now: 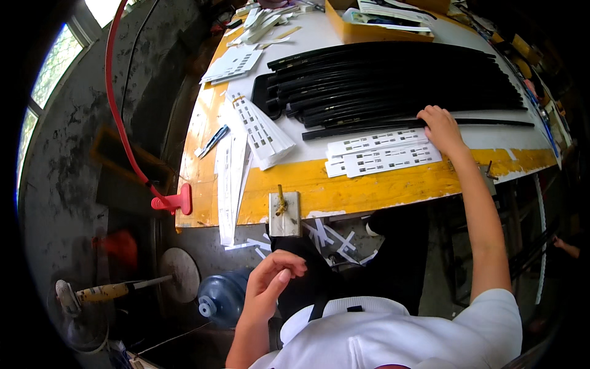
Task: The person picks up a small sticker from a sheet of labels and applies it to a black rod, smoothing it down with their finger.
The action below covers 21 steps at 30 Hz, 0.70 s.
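Observation:
My right hand [441,130] reaches over the table with its fingers bent round a single black tube [362,128], the nearest one of the set. The heel of that hand is beside sheets of printed labels [393,161], white with rows of dark marks. Beyond the single tube, a broad row of long black tubes [393,80] lies side by side. My left hand [270,284] is in front of the table edge, over my lap. Its fingers are curled in close to the thumb; whatever they may hold is too small to make out.
More label strips [261,132] fan out at left, beside a blue cutter knife [213,141]. A metal block with a bolt [284,214] sits on the near edge. A red clamp [175,200] grips the left corner. A blue water bottle [224,298] and paper scraps [335,237] lie below.

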Tool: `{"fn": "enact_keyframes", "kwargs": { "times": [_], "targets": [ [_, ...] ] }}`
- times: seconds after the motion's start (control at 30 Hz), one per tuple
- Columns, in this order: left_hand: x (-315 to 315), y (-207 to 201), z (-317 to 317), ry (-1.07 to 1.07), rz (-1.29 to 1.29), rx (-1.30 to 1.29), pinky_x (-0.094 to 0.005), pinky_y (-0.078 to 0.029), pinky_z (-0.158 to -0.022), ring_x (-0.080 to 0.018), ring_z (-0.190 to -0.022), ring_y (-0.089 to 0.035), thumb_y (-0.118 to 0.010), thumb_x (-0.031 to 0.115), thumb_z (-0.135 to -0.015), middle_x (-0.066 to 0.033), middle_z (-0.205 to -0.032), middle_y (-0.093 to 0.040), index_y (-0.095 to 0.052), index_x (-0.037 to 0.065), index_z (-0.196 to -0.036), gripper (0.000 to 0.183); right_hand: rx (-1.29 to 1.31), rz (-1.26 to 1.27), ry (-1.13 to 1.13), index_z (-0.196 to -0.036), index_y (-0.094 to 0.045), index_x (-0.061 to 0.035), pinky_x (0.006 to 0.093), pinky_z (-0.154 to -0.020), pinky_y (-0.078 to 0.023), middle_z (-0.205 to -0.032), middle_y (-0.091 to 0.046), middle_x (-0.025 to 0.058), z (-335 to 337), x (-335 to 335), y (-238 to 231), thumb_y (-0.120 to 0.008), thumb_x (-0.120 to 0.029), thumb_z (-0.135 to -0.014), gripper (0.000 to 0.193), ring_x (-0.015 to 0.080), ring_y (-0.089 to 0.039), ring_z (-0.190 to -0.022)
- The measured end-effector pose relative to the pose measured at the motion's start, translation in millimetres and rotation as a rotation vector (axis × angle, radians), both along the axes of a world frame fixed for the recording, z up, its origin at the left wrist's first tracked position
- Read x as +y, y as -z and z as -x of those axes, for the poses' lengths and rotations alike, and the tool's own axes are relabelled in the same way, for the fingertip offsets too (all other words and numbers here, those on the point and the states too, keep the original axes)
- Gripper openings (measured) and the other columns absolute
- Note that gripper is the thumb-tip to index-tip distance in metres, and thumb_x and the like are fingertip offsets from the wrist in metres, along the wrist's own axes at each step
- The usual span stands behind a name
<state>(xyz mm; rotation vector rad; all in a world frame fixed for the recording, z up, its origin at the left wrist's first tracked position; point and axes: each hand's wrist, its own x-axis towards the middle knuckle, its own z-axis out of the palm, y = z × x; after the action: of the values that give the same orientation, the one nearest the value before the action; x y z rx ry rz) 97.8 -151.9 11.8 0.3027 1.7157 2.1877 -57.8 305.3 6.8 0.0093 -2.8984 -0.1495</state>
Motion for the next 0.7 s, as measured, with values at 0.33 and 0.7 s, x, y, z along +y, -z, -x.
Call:
{"fn": "enact_keyframes", "kwargs": {
  "times": [0.33,0.7],
  "targets": [
    [87,-36,48,-0.297,0.674,1.185,-0.0399,-0.051,-0.089,-0.0311,-0.111,-0.064,-0.069,0.002,-0.076,-0.0105,-0.112,-0.068,-0.07,0.007,-0.103,0.027,0.201,-0.098,-0.232,-0.126,-0.062,-0.0125,0.0351,-0.084,-0.051,-0.106,-0.06,0.0042,-51,-15,-53,-0.062,0.007,-0.079,0.051,0.0236,-0.061,-0.098],
    [144,-12,89,-0.601,0.774,1.338,-0.0319,-0.042,-0.08,-0.0184,-0.088,-0.058,-0.063,0.013,-0.073,-0.0037,-0.096,-0.061,-0.064,0.007,-0.099,0.027,0.147,-0.027,-0.272,-0.135,-0.056,-0.0135,0.0388,-0.085,-0.049,-0.108,-0.062,0.0105,-123,-38,-44,-0.059,0.016,-0.075,0.067,0.0292,-0.061,-0.101]
  ]
}}
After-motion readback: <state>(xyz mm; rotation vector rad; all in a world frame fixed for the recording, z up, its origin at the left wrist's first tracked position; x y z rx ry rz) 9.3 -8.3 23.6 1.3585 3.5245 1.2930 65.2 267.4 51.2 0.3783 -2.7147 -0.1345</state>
